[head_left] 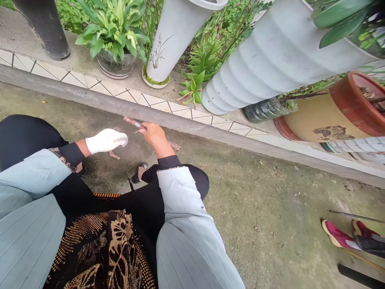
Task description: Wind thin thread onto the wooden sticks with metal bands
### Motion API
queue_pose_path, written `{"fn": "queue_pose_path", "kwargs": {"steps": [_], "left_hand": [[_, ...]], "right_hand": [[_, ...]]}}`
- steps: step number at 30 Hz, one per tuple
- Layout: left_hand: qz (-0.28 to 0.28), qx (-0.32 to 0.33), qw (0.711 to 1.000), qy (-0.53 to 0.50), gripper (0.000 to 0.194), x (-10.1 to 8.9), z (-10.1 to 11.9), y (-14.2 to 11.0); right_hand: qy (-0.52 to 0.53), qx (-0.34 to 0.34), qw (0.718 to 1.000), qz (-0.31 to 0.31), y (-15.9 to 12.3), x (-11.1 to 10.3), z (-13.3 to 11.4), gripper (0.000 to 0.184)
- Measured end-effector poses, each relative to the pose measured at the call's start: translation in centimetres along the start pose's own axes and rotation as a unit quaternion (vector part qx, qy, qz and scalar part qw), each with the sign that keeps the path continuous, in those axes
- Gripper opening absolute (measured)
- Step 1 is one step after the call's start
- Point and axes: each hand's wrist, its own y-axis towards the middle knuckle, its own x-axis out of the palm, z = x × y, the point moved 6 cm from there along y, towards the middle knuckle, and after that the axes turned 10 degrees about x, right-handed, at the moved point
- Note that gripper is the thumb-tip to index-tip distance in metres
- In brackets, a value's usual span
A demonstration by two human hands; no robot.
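Note:
My right hand [154, 135] is bare and wrapped round a short reddish-brown stick-like piece with a silvery band [134, 123]. Its free end points up and to the left, towards the concrete kerb. To its left, apart from it, my left hand [104, 141] wears a white glove. The gloved fingers are drawn together, and what they hold, if anything, cannot be made out. Below the glove a small brown piece of wood [114, 155] lies on the concrete ground. Another reddish-brown piece [174, 146] shows just right of my right wrist.
A raised, tiled kerb [129, 96] runs across in front of me. On it stand a leafy potted plant [116, 62], a tall white planter [173, 44], a ribbed grey planter [255, 64] and a tan-and-red pot [319, 114]. At right, another person's red shoes [337, 234] show.

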Motion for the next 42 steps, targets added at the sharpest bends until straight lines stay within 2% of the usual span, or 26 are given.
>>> {"fn": "queue_pose_path", "kwargs": {"steps": [2, 4, 5, 7, 8, 9, 10, 11, 13, 15, 16, 18, 20, 22, 24, 27, 30, 33, 35, 37, 39, 41, 42], "left_hand": [[0.005, -0.035, 0.999, 0.024, 0.033, -0.8, -0.7, -0.2], [0.016, -0.072, 0.997, 0.021, 0.034, -1.4, -1.7, -0.4], [0.025, -0.081, 0.996, 0.003, 0.034, -1.6, -2.2, -0.5], [0.047, -0.081, 0.993, -0.067, 0.035, -1.5, -3.1, -0.6], [0.057, -0.076, 0.989, -0.115, 0.036, -1.2, -3.5, -0.6], [0.071, -0.074, 0.981, -0.166, 0.037, -0.8, -3.8, -0.5], [0.082, -0.074, 0.971, -0.214, 0.039, -0.5, -3.9, -0.5], [0.084, -0.073, 0.961, -0.254, 0.041, 0.0, -3.9, -0.5], [0.064, -0.071, 0.951, -0.294, 0.042, 0.8, -3.1, -0.3], [0.034, -0.064, 0.964, -0.255, 0.042, 1.1, -1.9, -0.1], [0.016, -0.054, 0.976, -0.209, 0.041, 1.0, -1.2, 0.0], [-0.013, -0.032, 0.994, -0.105, 0.037, 0.6, -0.1, 0.1], [-0.029, -0.019, 0.999, -0.007, 0.035, 0.0, 0.5, 0.1], [-0.031, -0.027, 0.997, 0.068, 0.036, -0.9, 0.5, -0.2], [-0.024, -0.047, 0.992, 0.114, 0.038, -2.0, 0.1, -0.7], [-0.008, -0.079, 0.987, 0.142, 0.038, -3.5, -0.5, -1.8], [0.018, -0.12, 0.985, 0.12, 0.038, -4.3, -1.7, -3.1], [0.06, -0.153, 0.986, 0.017, 0.037, -3.7, -3.1, -4.4], [0.07, -0.134, 0.984, -0.09, 0.038, -2.0, -3.1, -4.9], [0.061, -0.111, 0.972, -0.196, 0.039, 0.2, -2.4, -5.4], [0.054, -0.104, 0.971, -0.208, 0.04, 2.0, -1.5, -6.0], [0.053, -0.104, 0.972, -0.203, 0.042, 3.1, -0.7, -6.6], [0.05, -0.104, 0.976, -0.187, 0.042, 3.4, -0.4, -6.8]], "right_hand": [[-0.076, -0.029, 0.995, -0.049, -0.4, 1.2, -0.7, 0.023], [-0.095, -0.082, 0.978, -0.166, -1.3, 2.8, -1.5, 0.02], [-0.079, -0.116, 0.961, -0.24, -2.1, 3.6, -2.0, 0.018], [-0.005, -0.192, 0.905, -0.379, -3.9, 4.1, -3.0, 0.016], [0.054, -0.224, 0.878, -0.419, -4.6, 3.8, -3.4, 0.016], [0.128, -0.246, 0.86, -0.429, -4.9, 3.0, -3.8, 0.016], [0.213, -0.255, 0.85, -0.408, -4.8, 1.8, -3.9, 0.019], [0.304, -0.249, 0.845, -0.362, -4.2, 0.5, -3.7, 0.024], [0.458, -0.193, 0.834, -0.24, -2.6, -1.7, -2.3, 0.033], [0.527, -0.122, 0.828, -0.146, -1.2, -2.7, -0.4, 0.036], [0.527, -0.087, 0.837, -0.118, -0.6, -2.7, 0.4, 0.034], [0.467, -0.026, 0.88, -0.084, 0.4, -2.3, 1.5, 0.027], [0.347, 0.01, 0.936, -0.056, 0.8, -1.9, 2.0, 0.021], [0.207, 0.014, 0.978, -0.026, 0.8, -1.6, 1.8, 0.021], [0.092, -0.006, 0.996, -0.001, 0.4, -1.1, 1.0, 0.024], [-0.028, -0.058, 0.997, -0.039, -0.8, 0.8, -1.0, 0.025], [-0.063, -0.162, 0.969, -0.175, -3.2, 3.4, -3.5, 0.018], [0.055, -0.294, 0.908, -0.293, -6.6, 4.0, -5.9, 0.017], [0.18, -0.3, 0.876, -0.333, -8.0, 3.7, -6.6, 0.025], [0.294, -0.27, 0.855, -0.331, -8.3, 3.5, -6.5, 0.032], [0.37, -0.249, 0.842, -0.303, -8.0, 3.7, -6.2, 0.033], [0.398, -0.233, 0.848, -0.261, -7.4, 4.2, -5.5, 0.028], [0.389, -0.216, 0.865, -0.234, -7.0, 4.5, -5.1, 0.026]]}}
